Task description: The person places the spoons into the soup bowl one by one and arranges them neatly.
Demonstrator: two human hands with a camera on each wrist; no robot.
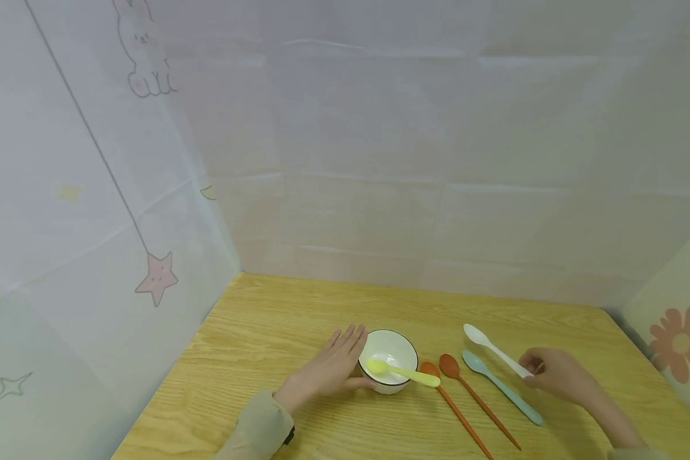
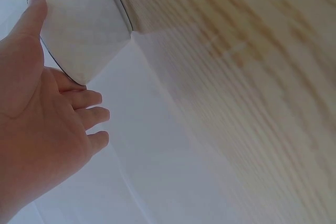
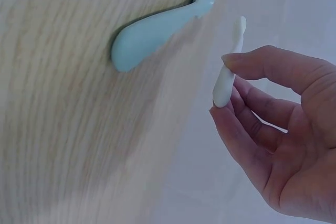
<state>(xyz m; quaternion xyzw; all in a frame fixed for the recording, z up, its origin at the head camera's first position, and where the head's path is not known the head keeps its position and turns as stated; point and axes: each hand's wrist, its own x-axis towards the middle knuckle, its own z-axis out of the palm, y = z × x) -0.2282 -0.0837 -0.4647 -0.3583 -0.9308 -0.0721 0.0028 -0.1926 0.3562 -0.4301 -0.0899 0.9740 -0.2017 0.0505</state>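
Observation:
My left hand [image 1: 330, 369] rests against the left side of a white bowl [image 1: 388, 345] with a dark rim. In the left wrist view, the thumb lies on the wall of the bowl [image 2: 81, 30], and the other fingers extend beyond the rim. A yellow spoon [image 1: 411, 375] lies across the bowl, its handle jutting out to the right. My right hand [image 1: 560, 377] pinches the handle of a white spoon [image 1: 497, 351], whose head points to the far left. The right wrist view shows this white spoon [image 3: 226, 82] between thumb and fingertips, raised off the table.
Right of the bowl, two orange-brown spoons, one nearer the bowl [image 1: 459, 412] and one farther [image 1: 485, 407], lie beside a light blue spoon [image 1: 508, 393] on the wooden table [image 1: 253, 332]. Pale printed sheets [image 1: 356, 223] stand behind the table and at both sides.

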